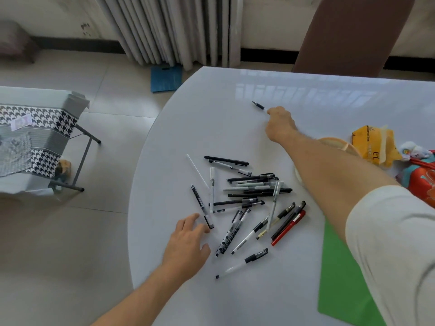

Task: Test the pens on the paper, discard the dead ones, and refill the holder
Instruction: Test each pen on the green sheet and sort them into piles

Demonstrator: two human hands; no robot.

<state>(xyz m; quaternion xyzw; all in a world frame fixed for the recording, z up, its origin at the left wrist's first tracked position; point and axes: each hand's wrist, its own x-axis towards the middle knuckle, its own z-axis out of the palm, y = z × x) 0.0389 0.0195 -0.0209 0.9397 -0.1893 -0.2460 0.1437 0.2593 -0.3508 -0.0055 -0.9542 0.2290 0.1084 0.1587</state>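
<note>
Several pens (pixel 249 198) lie scattered in a loose pile in the middle of the white table (pixel 211 118), mostly black and clear ones, with one red pen (pixel 289 228) at the right. My right hand (pixel 280 124) reaches far across the table and grips an uncapped pen (pixel 258 105), tip pointing away to the left. My left hand (pixel 188 241) rests flat on the table at the pile's left edge, fingers spread, fingertips touching a black-and-white pen (pixel 202 209). I see no pen holder.
A green sheet (pixel 339 274) lies under my right arm at the table's near right. A yellow packet (pixel 374 143), a round light dish (pixel 339 143) and a colourful toy (pixel 421 175) sit at the right edge. A brown chair back (pixel 353 31) stands behind.
</note>
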